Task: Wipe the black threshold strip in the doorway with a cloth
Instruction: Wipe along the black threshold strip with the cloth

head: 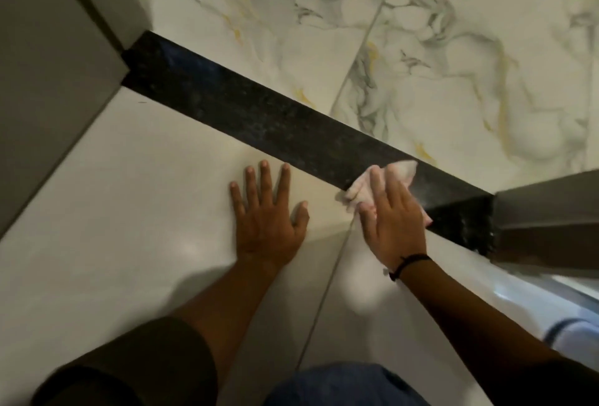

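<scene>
The black threshold strip runs diagonally across the floor from the upper left door frame to the lower right one. A crumpled pale pink cloth lies on the strip's right part, pressed down by my right hand, whose fingers rest flat over it. The cloth's edges poke out beyond the fingertips and beside the palm. My left hand lies flat with fingers spread on the plain white tile just in front of the strip, holding nothing.
Grey door frame stands at the left end of the strip and another frame piece at the right end. Veined marble tiles lie beyond the strip. My knee in blue cloth is at the bottom edge.
</scene>
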